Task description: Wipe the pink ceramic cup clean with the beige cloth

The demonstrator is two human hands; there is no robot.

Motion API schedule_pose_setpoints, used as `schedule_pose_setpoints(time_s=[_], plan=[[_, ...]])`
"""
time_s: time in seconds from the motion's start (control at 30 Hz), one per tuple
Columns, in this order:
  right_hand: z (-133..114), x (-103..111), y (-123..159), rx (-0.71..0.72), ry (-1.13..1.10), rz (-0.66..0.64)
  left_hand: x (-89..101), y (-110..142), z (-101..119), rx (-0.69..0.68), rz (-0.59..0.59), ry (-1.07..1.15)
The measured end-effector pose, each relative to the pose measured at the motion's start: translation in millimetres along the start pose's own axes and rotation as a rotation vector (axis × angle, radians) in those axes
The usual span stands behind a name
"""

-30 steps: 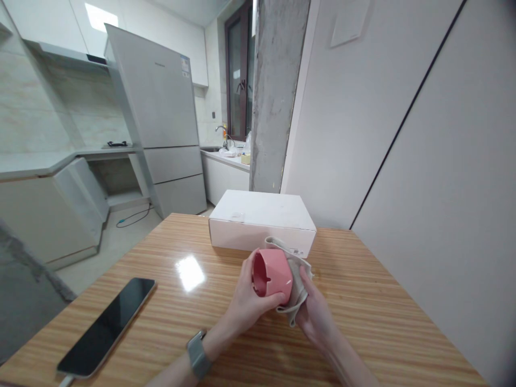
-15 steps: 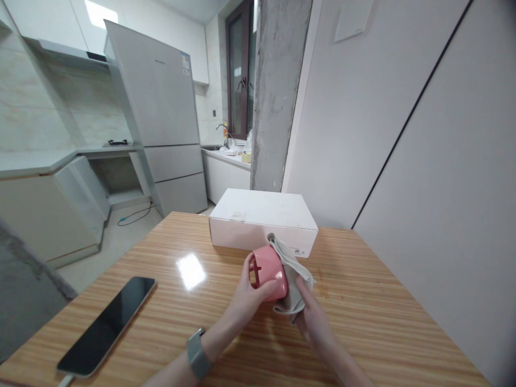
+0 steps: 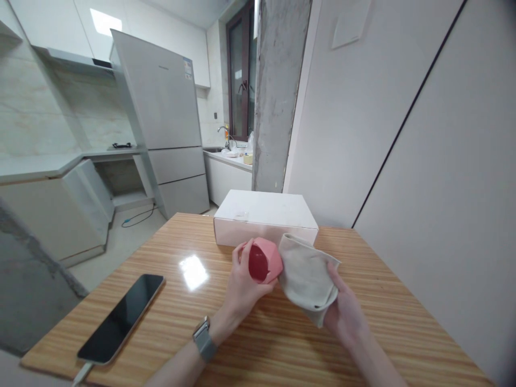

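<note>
My left hand [image 3: 245, 282] grips a pink faceted cup-like container [image 3: 271, 257] by its rim, its hollow opening turned toward me and to the left. A notch shows in the rim. In my right hand [image 3: 344, 306] is a folded light-grey cloth [image 3: 308, 274], pinched along its right edge. The cloth's left side lies close against the container's right face; whether they touch I cannot tell. Both hands are raised over the wooden table [image 3: 387, 306], just in front of a white box [image 3: 266, 209].
A black-screened phone [image 3: 123, 317] with a white cable [image 3: 83, 373] plugged in lies at the table's left. Behind the table are a grey refrigerator [image 3: 173, 107], a sink counter [image 3: 229, 172] and a bare concrete pillar [image 3: 274, 97]. A white wall [image 3: 443, 161] borders the right side.
The pink container has been turned so its opening faces me more. My right hand and the cloth have moved right, off the container's side, and the cloth now shows its broad face.
</note>
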State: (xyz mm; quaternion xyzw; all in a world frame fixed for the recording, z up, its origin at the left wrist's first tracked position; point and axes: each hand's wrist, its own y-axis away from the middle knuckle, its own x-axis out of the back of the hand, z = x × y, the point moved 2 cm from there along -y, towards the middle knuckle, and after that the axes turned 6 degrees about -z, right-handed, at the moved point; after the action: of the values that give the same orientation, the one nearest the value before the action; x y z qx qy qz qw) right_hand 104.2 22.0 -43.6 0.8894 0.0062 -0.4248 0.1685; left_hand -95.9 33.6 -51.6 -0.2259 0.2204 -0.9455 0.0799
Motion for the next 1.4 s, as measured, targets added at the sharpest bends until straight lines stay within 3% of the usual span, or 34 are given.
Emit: schedule_pose_setpoints(time_s=[0.2, 0.3, 0.4, 0.6, 0.83, 0.93, 1.03, 1.2, 1.4], plan=[[-47.1, 73.2, 43.5, -0.096, 0.190, 0.055, -4.7, 1.6, -3.3, 0.001, -0.049, 0.046], [-57.6, 92.2, 67.9, -0.332, 0.219, 0.035, -10.4, 4.7, 1.1, -0.018, -0.086, 0.063], [-64.9, 103.4, 83.0, -0.422, 0.273, 0.116, -15.8, 8.8, 7.8, -0.064, -0.142, 0.030], [-78.7, 126.7, 90.5, -0.231, 0.624, 0.203, -27.0, 13.5, 23.2, -0.124, -0.263, -0.001], [-94.4, 147.8, 77.0, -0.111, 1.036, -0.061, -66.3, 0.9, 57.1, -0.157, -0.425, -0.044], [-102.0, 165.2, 68.1, -0.043, 1.214, -0.003, -91.2, -8.4, 72.8, -0.171, -0.551, -0.164], [-105.1, 176.8, 61.7, 0.012, 1.291, 0.027, -116.3, -18.6, 85.6, -0.193, -0.628, -0.259], [-110.0, 178.6, 55.1, 0.142, 1.354, 0.067, -154.5, -29.4, 96.1, -0.207, -0.693, -0.390], [-111.8, 185.4, 55.5, 0.144, 1.371, 0.078, -180.0, -28.2, 95.4, -0.232, -0.725, -0.472]])
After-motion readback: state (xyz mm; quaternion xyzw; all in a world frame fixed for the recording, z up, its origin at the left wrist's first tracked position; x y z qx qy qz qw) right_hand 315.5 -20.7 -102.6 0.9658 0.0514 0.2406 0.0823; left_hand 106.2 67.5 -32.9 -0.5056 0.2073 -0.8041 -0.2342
